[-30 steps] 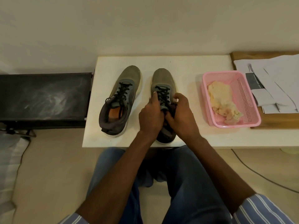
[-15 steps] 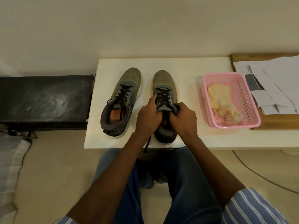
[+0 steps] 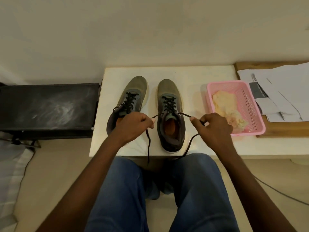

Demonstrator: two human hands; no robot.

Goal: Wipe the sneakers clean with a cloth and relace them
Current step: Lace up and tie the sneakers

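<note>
Two olive-grey sneakers stand side by side on the white table [image 3: 192, 76], toes pointing away from me. The right sneaker [image 3: 170, 113] has a black lace [image 3: 169, 104] crossed through its eyelets. My left hand [image 3: 133, 125] pinches one lace end to the shoe's left. My right hand [image 3: 215, 127] pinches the other end to its right. Both ends are stretched sideways, and their loose tails hang over the table's near edge. The left sneaker [image 3: 129, 101] is laced and partly hidden by my left hand. A yellowish cloth [image 3: 224, 102] lies in the pink basket [image 3: 252, 113].
The pink basket sits at the table's right end, half on a wooden board [image 3: 284, 129] that carries loose papers [image 3: 280, 91]. A black bench [image 3: 48, 106] stands left of the table. My knees in blue jeans are right under the near edge. A cable [image 3: 280, 193] runs across the floor.
My hands were bunched together over the right sneaker's tongue. They have moved apart, each pulling a lace end out sideways, uncovering the shoe's opening.
</note>
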